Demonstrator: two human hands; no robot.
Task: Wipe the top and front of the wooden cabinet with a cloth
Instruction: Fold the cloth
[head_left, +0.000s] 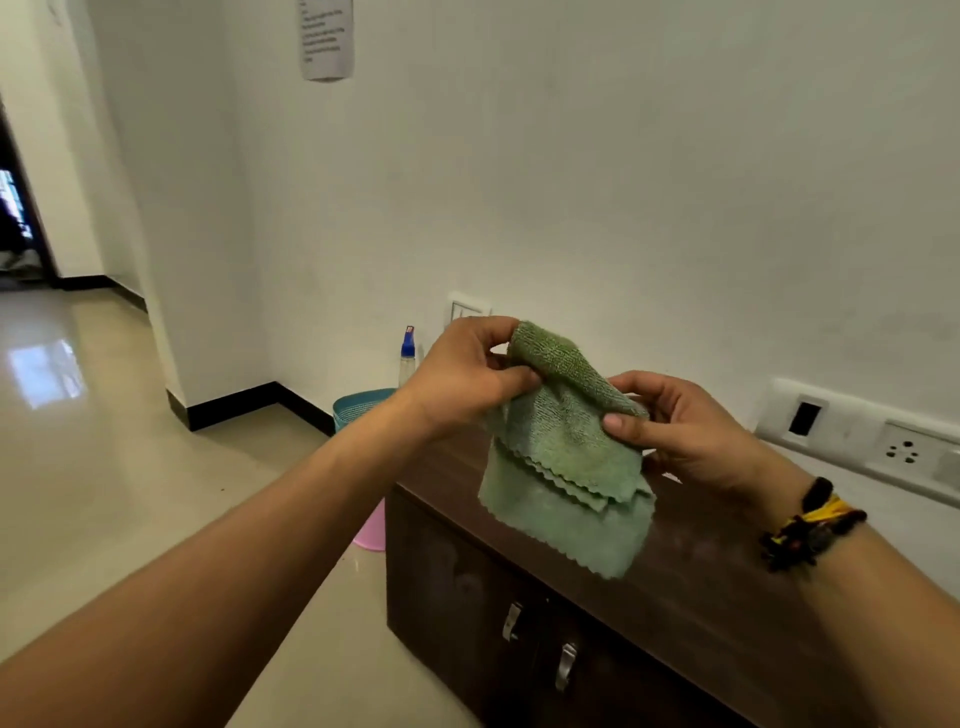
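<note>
A green cloth (569, 478) with zigzag edges hangs folded in the air above the dark wooden cabinet (691, 582). My left hand (462, 379) pinches its upper left corner. Its right edge is gripped between thumb and fingers of my right hand (675, 426). The cloth's lower edge dangles just above the cabinet top, which looks dusty. Two metal handles (537, 644) show on the cabinet's front doors below.
A spray bottle (408, 353) with a blue top stands at the cabinet's far left end, near the wall. A teal basket (358, 405) and a pink bin (371, 530) sit on the floor left of the cabinet. Wall sockets (857, 436) run along the right. Tiled floor lies to the left.
</note>
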